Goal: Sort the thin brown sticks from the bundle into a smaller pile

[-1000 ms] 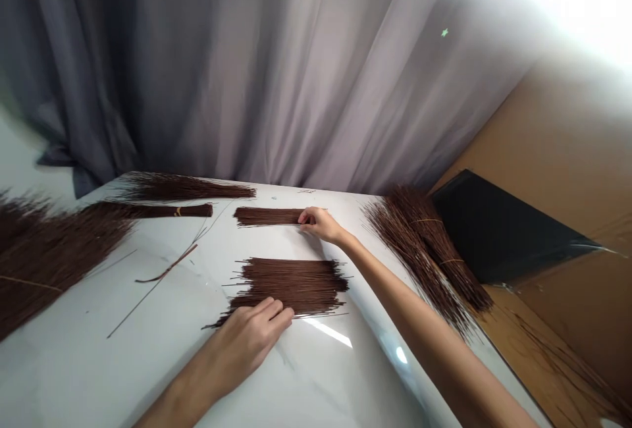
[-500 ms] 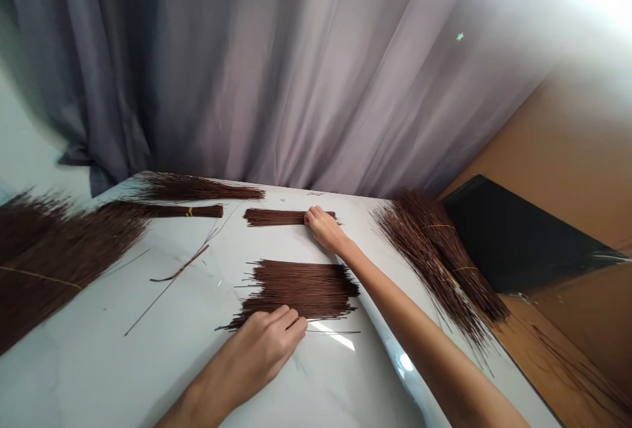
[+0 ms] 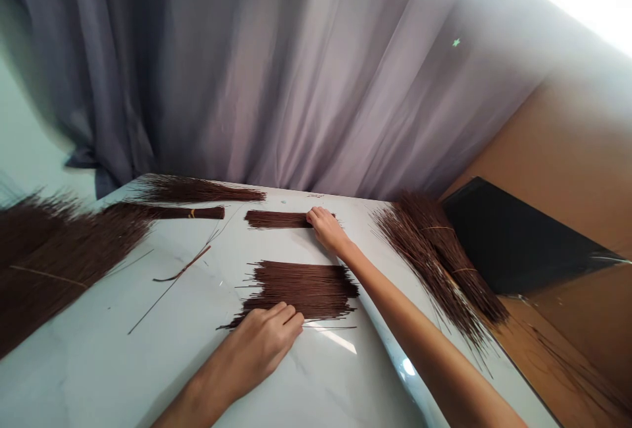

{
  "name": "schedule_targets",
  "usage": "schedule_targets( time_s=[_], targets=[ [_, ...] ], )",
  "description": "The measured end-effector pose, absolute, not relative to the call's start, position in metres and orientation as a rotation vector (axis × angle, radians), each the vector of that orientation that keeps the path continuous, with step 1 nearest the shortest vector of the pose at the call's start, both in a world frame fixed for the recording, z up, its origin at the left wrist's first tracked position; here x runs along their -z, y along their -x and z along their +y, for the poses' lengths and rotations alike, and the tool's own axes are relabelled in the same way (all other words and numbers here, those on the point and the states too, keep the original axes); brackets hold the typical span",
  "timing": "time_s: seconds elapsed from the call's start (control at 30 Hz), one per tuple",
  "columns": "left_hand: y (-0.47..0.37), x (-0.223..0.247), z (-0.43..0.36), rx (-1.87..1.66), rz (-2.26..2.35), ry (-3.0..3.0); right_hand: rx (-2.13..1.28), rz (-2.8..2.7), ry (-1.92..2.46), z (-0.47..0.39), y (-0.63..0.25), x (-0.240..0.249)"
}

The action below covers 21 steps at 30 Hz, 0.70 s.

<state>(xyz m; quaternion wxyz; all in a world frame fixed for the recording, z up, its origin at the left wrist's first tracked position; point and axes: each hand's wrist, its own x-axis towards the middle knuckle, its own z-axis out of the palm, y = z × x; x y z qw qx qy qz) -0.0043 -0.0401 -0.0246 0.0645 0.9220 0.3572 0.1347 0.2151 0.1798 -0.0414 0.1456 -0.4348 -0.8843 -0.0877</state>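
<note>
A wide pile of thin dark brown sticks lies flat on the white marble-patterned table. At its near edge my left hand is closed, with a single stick running out to the right from under its curled fingers. Farther back, a narrower row of brown sticks lies sideways. My right hand reaches over to the right end of that row, its fingers curled down on the sticks. The fingertips of both hands are hidden.
Large brown stick bundles fill the left side. Behind them lie a loose bundle and one tied with yellow. A bent strip crosses a lone stick. More bundles rest along the right edge. A grey curtain hangs behind.
My left hand has shifted slightly up and left, and the single stick now sits closer to the pile. My right hand stays at the far row's right end.
</note>
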Motion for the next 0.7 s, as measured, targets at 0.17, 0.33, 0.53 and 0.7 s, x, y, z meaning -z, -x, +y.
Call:
schedule_targets(
  time_s=[0.17,0.33,0.53,0.7],
  targets=[
    [0.005,0.015,-0.041,-0.361,1.135,-2.669,0.151,-2.49,1.245,0.18,-0.217,0.041],
    [0.01,0.018,-0.041,-0.386,1.221,-2.525,0.05,-2.404,1.235,0.182,-0.214,0.033],
    [0.019,0.027,-0.033,-0.665,1.178,-2.313,-0.052,-2.239,1.196,0.166,-0.223,-0.001],
    [0.017,0.012,-0.031,-0.863,1.295,-1.973,-0.151,-2.073,1.183,0.093,-0.238,-0.023]
  ],
)
